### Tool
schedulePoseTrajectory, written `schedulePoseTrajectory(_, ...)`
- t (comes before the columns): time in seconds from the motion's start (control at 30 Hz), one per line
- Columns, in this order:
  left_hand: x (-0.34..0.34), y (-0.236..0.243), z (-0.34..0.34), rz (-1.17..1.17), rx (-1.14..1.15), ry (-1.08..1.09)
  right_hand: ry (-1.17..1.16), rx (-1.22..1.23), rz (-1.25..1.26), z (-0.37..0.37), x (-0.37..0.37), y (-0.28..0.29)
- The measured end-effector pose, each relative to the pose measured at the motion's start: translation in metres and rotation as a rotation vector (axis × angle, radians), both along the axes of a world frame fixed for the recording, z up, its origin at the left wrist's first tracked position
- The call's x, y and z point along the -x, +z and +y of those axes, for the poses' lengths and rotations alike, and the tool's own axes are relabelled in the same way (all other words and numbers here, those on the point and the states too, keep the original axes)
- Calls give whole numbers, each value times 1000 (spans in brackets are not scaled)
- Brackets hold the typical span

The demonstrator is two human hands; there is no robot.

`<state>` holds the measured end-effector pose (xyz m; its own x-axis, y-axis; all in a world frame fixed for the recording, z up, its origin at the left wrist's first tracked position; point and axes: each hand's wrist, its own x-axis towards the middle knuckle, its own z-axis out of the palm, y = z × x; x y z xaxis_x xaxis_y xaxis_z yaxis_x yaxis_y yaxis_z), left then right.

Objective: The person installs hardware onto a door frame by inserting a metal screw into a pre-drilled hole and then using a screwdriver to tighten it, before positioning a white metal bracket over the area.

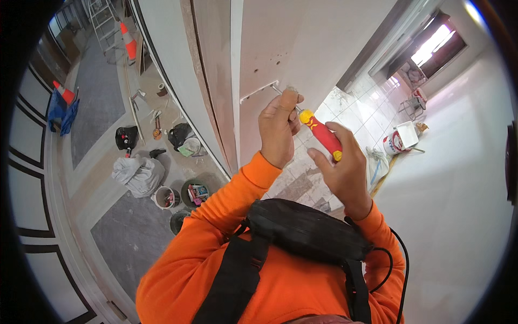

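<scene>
A screwdriver (pixel 325 137) with a red and yellow handle slants between my two hands. My right hand (pixel 349 173) grips the handle near its butt end, thumb on one side and fingers on the other. My left hand (pixel 279 128) is closed around the metal shaft, thumb and fingertips pinched together. The shaft's tip reaches the pale door-like panel (pixel 307 40) at one end of a thin whitish line (pixel 259 92). A few small dark holes show on the panel above that line. What else my left fingers may hold is hidden.
Left of the panel, buckets of tools (pixel 165 197), a grey cloth bundle (pixel 139 174) and black bags (pixel 126 138) stand on the floor. Orange cones (pixel 128 41) and a ladder (pixel 102 24) are farther off. To the right are a white bucket (pixel 394 142) and a white wall (pixel 458 205).
</scene>
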<state>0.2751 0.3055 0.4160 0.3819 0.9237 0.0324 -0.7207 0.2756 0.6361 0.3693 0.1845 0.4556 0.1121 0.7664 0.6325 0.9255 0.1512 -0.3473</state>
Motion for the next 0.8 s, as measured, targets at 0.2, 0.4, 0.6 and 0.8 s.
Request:
schedulePoseTrajectory(0.2, -1, -5, 0, -43, 42, 15, 27, 478, 1264, 2, 5, 9)
schedulePoseTrajectory(0.4, 0, 1, -3, 20, 51, 44, 31, 55, 229, 7, -5, -11)
schedulePoseTrajectory(0.6, 3, -5, 0, -5, 33, 41, 145, 473, 1215, 0, 5, 15)
schedulePoseTrajectory(0.8, 0, -2, 5, 9, -41, 12, -4, 188, 337, 3, 10, -1)
